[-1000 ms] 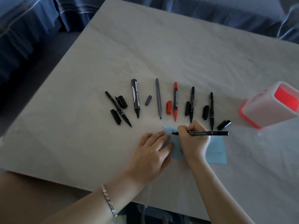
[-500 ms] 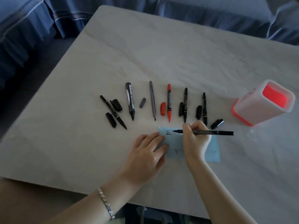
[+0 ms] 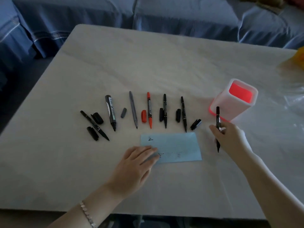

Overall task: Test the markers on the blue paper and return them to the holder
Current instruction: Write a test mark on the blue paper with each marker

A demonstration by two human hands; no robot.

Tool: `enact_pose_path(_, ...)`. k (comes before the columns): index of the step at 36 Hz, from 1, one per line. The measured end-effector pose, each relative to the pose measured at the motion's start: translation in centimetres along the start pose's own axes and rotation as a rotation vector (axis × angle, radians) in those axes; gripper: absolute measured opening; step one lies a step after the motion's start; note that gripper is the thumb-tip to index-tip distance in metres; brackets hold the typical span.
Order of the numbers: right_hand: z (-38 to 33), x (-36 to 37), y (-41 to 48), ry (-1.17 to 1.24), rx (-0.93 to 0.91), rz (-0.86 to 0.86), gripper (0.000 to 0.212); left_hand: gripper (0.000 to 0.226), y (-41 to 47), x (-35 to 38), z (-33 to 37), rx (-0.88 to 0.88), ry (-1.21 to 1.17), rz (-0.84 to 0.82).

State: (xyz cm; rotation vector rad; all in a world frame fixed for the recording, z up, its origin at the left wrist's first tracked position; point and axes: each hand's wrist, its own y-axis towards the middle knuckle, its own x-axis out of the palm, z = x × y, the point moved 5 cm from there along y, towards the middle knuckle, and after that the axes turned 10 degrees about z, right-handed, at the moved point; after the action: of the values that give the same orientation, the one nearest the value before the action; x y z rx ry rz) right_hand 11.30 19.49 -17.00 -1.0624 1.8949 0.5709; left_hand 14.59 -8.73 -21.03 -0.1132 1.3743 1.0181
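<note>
Right hand (image 3: 230, 137) pinched a slim black marker (image 3: 218, 122), uncapped, tip down toward the person, clear of the paper and just in front of the holder (image 3: 236, 102). Holder was a rounded-square white plastic cup with a red base and red inside, standing upright. Left hand (image 3: 136, 163) lay flat, fingers spread open, holding nothing, pressing the near-left corner of the blue paper (image 3: 177, 145). Paper was a thin matte rectangle, with one black character at its top left and faint marks lower down. Six more uncapped markers lay in a row behind the paper, loose caps beside them, including a thick black one (image 3: 110, 111), a grey one (image 3: 133, 109) and a red one (image 3: 149, 109). Table (image 3: 148, 63) was pale, with a marbled stone look.
</note>
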Motion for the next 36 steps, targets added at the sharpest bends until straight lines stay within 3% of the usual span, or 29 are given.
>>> enact_pose_path(5, -0.1, 1.7, 1.6, -0.050, -0.027, 0.018, 0.022, 0.031, -0.1, 0.3, 0.3, 0.019, -0.071, -0.115)
enact_pose_path(10, -0.9, 1.8, 2.1, -0.112, -0.021, 0.077, 0.043, 0.030, 0.0, 0.2, 0.1, -0.029, -0.103, -0.140)
enact_pose_path(13, -2.7, 1.2, 1.9, -0.097, -0.095, 0.134, 0.036, 0.029, 0.1, 0.0, 0.2, -0.035, -0.124, -0.112)
enact_pose_path(19, -6.9, 3.3, 2.3, -0.164, -0.137, -0.066, 0.026, 0.028, 0.0, 0.0, 0.2, -0.033, -0.120, -0.098)
enact_pose_path(26, -8.2, 5.7, 3.5, -0.320, -0.073, -0.213, 0.043, 0.028, 0.0, 0.0, 0.3, -0.045, -0.132, -0.083)
enact_pose_path(31, -8.1, 5.1, 3.1, -0.222, -0.030, -0.249, 0.045, 0.027, 0.1, -0.1, 0.5, -0.024, -0.130, -0.053)
enact_pose_path(36, -8.7, 1.9, 1.5, 0.192, -0.027, -0.100, 0.031, 0.025, 0.0, -0.2, 0.6, -0.004, -0.112, -0.007)
